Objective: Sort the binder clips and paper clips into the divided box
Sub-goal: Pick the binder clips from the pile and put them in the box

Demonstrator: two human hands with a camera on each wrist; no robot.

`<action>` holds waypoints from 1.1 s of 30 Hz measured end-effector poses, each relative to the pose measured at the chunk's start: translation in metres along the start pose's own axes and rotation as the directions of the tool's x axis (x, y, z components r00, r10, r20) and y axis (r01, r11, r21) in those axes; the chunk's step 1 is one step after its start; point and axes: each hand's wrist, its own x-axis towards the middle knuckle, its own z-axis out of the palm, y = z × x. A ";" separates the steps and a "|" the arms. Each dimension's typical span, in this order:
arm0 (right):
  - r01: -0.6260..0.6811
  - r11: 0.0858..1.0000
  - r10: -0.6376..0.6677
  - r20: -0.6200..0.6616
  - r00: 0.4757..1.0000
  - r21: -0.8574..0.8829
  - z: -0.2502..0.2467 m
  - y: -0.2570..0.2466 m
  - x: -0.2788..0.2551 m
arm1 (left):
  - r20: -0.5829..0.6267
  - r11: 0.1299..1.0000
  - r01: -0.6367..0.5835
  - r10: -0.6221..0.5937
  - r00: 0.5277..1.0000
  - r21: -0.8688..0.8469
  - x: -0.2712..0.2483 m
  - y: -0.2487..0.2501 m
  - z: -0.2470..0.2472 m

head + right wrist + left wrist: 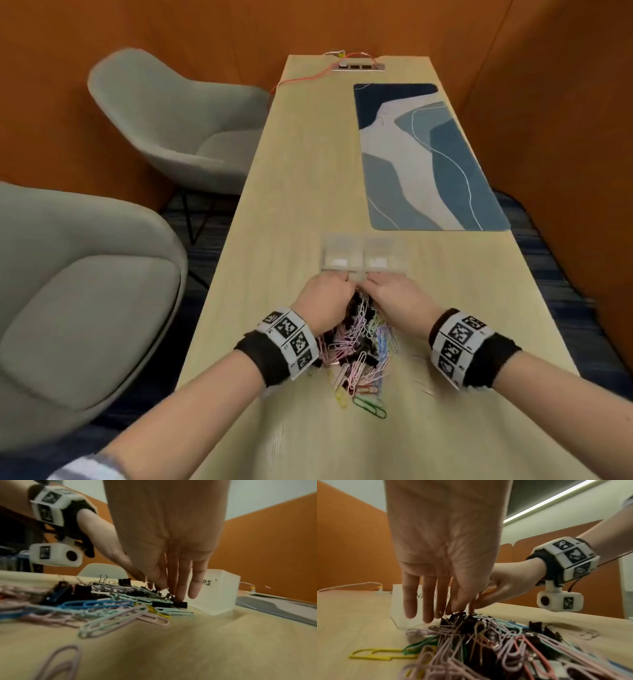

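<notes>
A: Logging hand positions first. Both hands are down at the far end of the pile of clips (356, 346), side by side, thumbs nearly meeting just in front of the divided box (363, 255).

B: Left hand (323, 301)?

A: From its wrist camera the outer fingers (410, 599) hang straight and slightly spread, tips just above the table (298, 192). Thumb and forefinger come together at the top of a black binder clip (458, 616) in the heap. It looks like a pinch on the wire handle, but the contact is blurred; I cannot tell for certain.

B: Right hand (399, 299)?

A: Same posture, mirrored. Outer fingers (195, 585) straight and a little apart. Thumb and forefinger close in on the wire loops of a small black binder clip (179, 603) at the pile's edge nearest the box. Whether they grip it I cannot tell.

B: Where does the material sit?

A: Binder clips and paper clips (113, 620) lie mixed in one heap on the table, between the two wrists. Pastel pink, mint, blue, yellow and green paper clips tangle over the black binder clips. A few green and yellow ones (368, 404) lie loose at the near edge. The box is translucent, two compartments side by side, touching or nearly touching the pile's far edge. Handwritten labels on its front wall, partly hidden; only "PS" reads.

B: Surroundings?

A: A blue patterned mat (424, 157) farther along the table, a socket strip (359, 66) with an orange cable (301, 80) at the far end, two grey chairs (164, 126) on the left.
</notes>
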 end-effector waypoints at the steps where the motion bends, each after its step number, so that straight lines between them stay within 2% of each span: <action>1: -0.002 0.998 0.002 -0.001 1.000 -0.066 0.004 0.001 0.003 | 0.012 1.000 0.015 -0.015 1.000 0.016 0.003 -0.002 0.004; 12: -0.123 0.990 0.131 -0.125 0.984 0.065 0.003 0.001 0.001 | -0.121 0.999 -0.020 0.024 0.992 0.037 0.015 -0.010 0.017; 17: -0.234 0.931 0.314 -0.285 0.905 0.281 -0.005 -0.002 -0.019 | -0.100 0.998 0.004 -0.011 0.995 -0.068 0.010 -0.007 0.018; 19: -0.259 0.823 0.430 -0.256 0.866 0.506 -0.011 -0.002 -0.024 | -0.101 0.994 0.006 -0.018 0.995 -0.113 0.009 -0.008 0.016; 22: -0.274 0.516 0.560 -0.078 0.824 0.811 -0.016 -0.001 -0.031 | -0.102 0.983 0.014 -0.033 0.994 -0.184 0.007 -0.008 0.014; 24: -0.272 0.319 0.582 0.039 0.812 0.908 -0.019 -0.002 -0.033 | -0.127 0.973 0.006 -0.036 0.991 -0.232 0.006 -0.008 0.013; 27: -0.214 -0.097 0.553 0.231 0.801 0.972 -0.021 0.000 -0.031 | -0.192 0.953 -0.002 -0.059 0.980 -0.304 0.005 -0.010 0.013; 28: -0.208 -0.199 0.527 0.283 0.801 0.958 -0.021 0.001 -0.030 | -0.214 0.943 -0.007 -0.068 0.974 -0.333 0.006 -0.011 0.015; 29: -0.213 -0.263 0.501 0.322 0.803 0.941 -0.022 0.002 -0.029 | -0.231 0.934 -0.012 -0.075 0.970 -0.356 0.006 -0.011 0.016; 30: -0.233 -0.283 0.479 0.348 0.806 0.930 -0.022 0.004 -0.028 | -0.244 0.928 -0.017 -0.080 0.966 -0.372 0.006 -0.012 0.017; 31: -0.267 -0.260 0.464 0.362 0.808 0.928 -0.022 0.006 -0.026 | -0.251 0.923 -0.018 -0.085 0.964 -0.383 0.006 -0.013 0.017; 32: -0.314 -0.181 0.463 0.363 0.808 0.932 -0.021 0.008 -0.025 | -0.253 0.919 -0.022 -0.085 0.964 -0.393 0.005 -0.013 0.017; 33: -0.368 -0.033 0.472 0.339 0.814 0.929 -0.019 0.010 -0.023 | -0.255 0.917 -0.030 -0.080 0.964 -0.398 0.004 -0.013 0.015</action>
